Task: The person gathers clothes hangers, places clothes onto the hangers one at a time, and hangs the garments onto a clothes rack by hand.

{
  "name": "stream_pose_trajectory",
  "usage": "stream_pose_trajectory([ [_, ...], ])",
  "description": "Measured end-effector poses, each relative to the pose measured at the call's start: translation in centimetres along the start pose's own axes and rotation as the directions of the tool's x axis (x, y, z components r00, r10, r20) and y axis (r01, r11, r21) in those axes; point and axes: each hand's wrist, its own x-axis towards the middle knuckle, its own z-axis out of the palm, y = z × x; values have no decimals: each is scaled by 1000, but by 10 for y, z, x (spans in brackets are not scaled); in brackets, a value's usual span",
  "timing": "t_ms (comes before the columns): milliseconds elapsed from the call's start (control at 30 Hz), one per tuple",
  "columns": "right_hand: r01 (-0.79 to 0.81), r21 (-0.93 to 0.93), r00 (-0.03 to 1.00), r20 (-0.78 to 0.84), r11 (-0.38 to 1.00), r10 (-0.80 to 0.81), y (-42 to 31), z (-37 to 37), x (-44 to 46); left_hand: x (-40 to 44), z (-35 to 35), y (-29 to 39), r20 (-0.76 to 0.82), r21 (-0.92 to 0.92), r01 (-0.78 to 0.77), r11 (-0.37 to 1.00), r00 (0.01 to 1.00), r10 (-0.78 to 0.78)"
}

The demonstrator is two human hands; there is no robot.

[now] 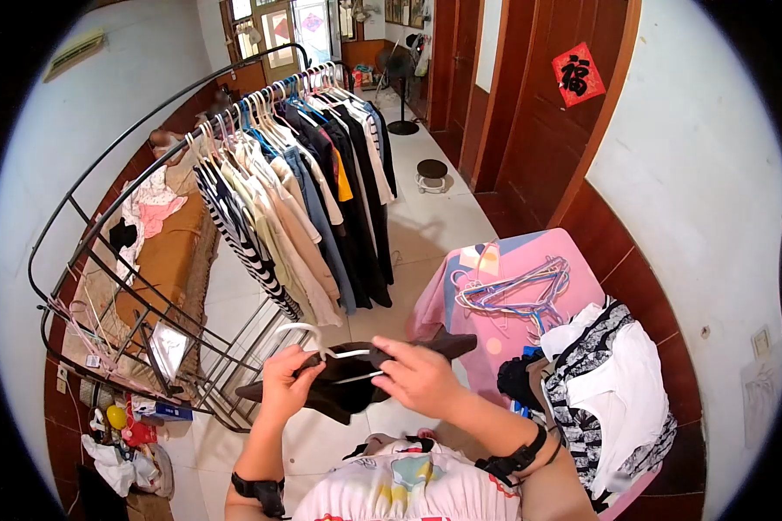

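A dark garment (349, 401) is held out in front of my body with a white hanger (297, 328) inside it. The hanger's hook sticks out of the neck opening towards the rack, and its white arms show within the opening. My left hand (285, 380) is closed in a pinch on the left edge of the neck. My right hand (421, 378) pinches the opposite edge of the neck, close to the hanger's arm. The garment's shoulders spread out to both sides beyond my hands. Its lower part is hidden by the angle of view.
A black metal rack (161, 113) carries a row of hanging clothes (308, 200). To the right, a pink-covered table (434, 304) bears loose hangers (521, 291) and a pile of clothes (617, 391). A round stool (432, 169) and a standing fan (397, 78) are farther back.
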Motion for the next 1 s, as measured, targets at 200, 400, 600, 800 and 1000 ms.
stream_pose_trajectory([
  [200,-100,-193,955,256,976,148,17,-26,3,2,-7,-5,21,-123,-34,992,999,37],
  [400,-190,6,933,311,982,178,12,-30,4,0,0,-6,25,-96,100,990,995,-98],
  [600,-173,-156,977,99,973,189,16,-29,-10,-5,-2,-16,53,-247,180,952,984,-172],
  [800,28,-181,980,199,983,9,22,-29,4,1,3,1,79,-217,88,972,994,-72],
  [1000,-117,-169,958,242,979,156,24,-30,-10,6,-2,-20,-47,180,-37,983,998,46],
])
